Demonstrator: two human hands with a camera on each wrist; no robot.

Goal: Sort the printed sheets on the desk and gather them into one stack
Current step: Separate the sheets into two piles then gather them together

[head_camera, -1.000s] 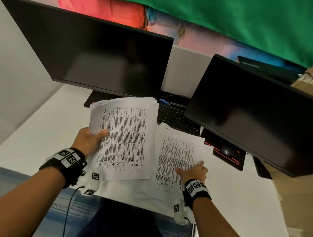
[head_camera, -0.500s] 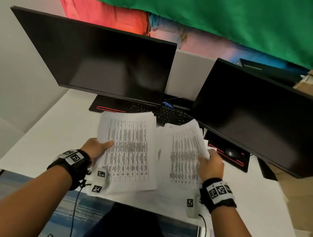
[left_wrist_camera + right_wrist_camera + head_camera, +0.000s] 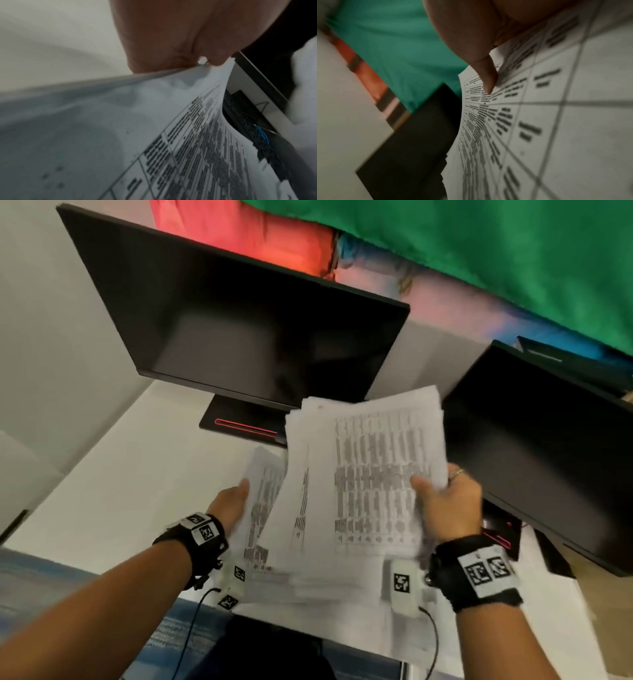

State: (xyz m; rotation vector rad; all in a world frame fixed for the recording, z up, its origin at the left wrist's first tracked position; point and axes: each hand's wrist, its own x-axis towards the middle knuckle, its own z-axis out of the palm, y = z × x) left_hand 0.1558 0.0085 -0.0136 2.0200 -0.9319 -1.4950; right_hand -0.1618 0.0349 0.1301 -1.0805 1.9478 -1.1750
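Note:
My right hand point(image 3: 442, 494) grips a thick bundle of printed sheets point(image 3: 373, 474), lifted and tilted above the desk, its thumb point(image 3: 485, 75) pressed on the top sheet point(image 3: 556, 121) of table text. My left hand point(image 3: 231, 501) holds a second, smaller bundle of printed sheets point(image 3: 263, 498) by its left edge, partly tucked under the right bundle. In the left wrist view the left hand point(image 3: 171, 40) lies on the edge of a sheet point(image 3: 171, 148); its fingertips are hidden. More white sheets point(image 3: 342, 621) lie on the desk under both bundles.
Two dark monitors stand close behind the papers, one point(image 3: 239, 323) at centre left and one point(image 3: 548, 446) at right. A red-lined monitor base point(image 3: 243, 422) and a keyboard point(image 3: 240, 115) sit beyond the sheets. The white desk point(image 3: 120, 474) spreads left; its near edge is by my wrists.
My right hand has picked its sheets up off the desk and swung them left over the left bundle. My left hand moved right with its sheets, which now tilt steeply.

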